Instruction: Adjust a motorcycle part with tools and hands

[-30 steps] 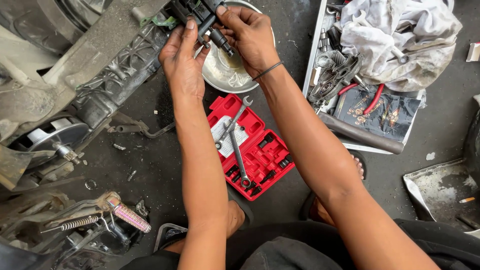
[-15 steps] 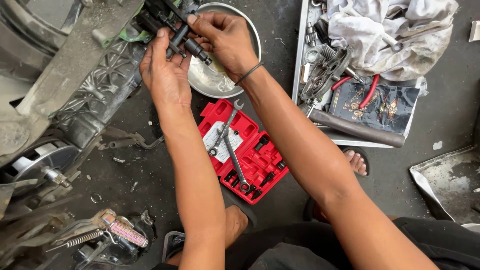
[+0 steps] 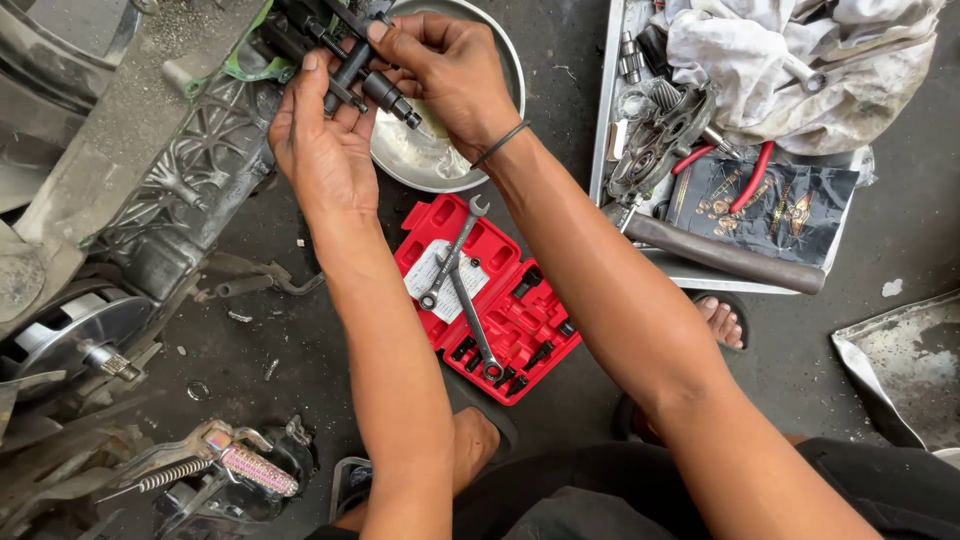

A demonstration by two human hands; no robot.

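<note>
My left hand (image 3: 318, 140) and my right hand (image 3: 447, 70) both grip a black metal puller tool (image 3: 362, 72) with a threaded bolt, held against the grimy engine casing (image 3: 190, 175) at the upper left. The left palm cups the tool from below; the right hand's fingers pinch its upper end. Just behind the hands sits a round steel bowl (image 3: 500, 60). Below my forearms an open red tool case (image 3: 500, 320) lies on the floor with two combination wrenches (image 3: 460, 275) crossed on it.
A metal tray (image 3: 605, 120) at the upper right holds rags, red-handled pliers (image 3: 745, 180), gear parts and a hammer handle (image 3: 720, 255). A foot peg with a spring (image 3: 225, 465) sticks out at the lower left. My bare feet (image 3: 720, 320) rest on the dark concrete floor.
The view has shifted, so my hands and the tool sit slightly lower and further right in frame. Both hands keep their grip on the puller at the casing.
</note>
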